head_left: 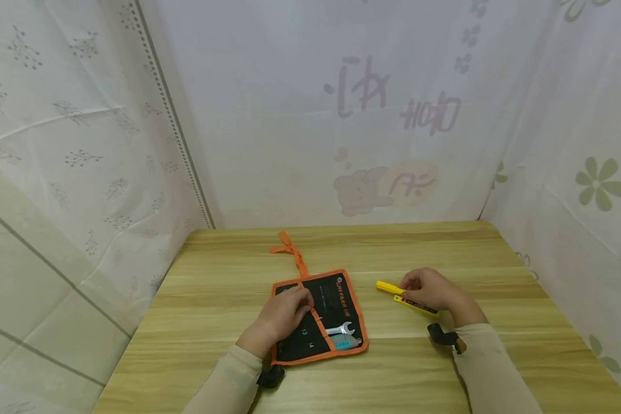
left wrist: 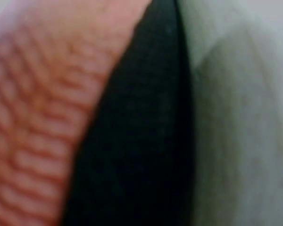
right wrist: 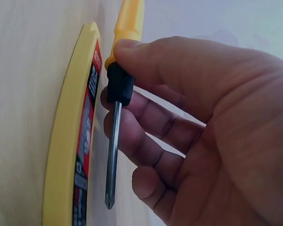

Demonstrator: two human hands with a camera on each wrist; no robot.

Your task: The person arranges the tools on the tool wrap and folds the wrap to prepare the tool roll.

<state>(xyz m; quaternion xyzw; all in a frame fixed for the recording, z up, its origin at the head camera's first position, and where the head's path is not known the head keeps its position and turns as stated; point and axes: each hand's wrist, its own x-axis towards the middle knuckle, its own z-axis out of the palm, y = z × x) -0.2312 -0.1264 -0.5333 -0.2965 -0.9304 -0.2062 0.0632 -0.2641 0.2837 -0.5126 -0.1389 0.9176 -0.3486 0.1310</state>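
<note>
A black tool pouch (head_left: 336, 293) with orange trim lies spread on the table. My left hand (head_left: 286, 313) is over its pocket, thumb and fingertips pinching the orange pocket edge. A wrench (head_left: 341, 329) and a turquoise-handled tool (head_left: 344, 342) stick out of the pocket. My right hand (head_left: 430, 289) pinches a screwdriver (right wrist: 114, 146) between thumb and fingers, at the lower end of its yellow handle, with the cross-shaped tip towards the wrist. Just beside it a long yellow piece (right wrist: 66, 141) with a red and black label lies on the table. The left wrist view is blurred, filled by skin and dark cloth.
An orange tie strap (head_left: 297, 259) runs from the pouch towards the far edge of the wooden table (head_left: 217, 287). Patterned curtains (head_left: 290, 115) hang behind the table and on both sides. A black wrist camera (head_left: 271, 376) sits close to the pouch's near-left corner.
</note>
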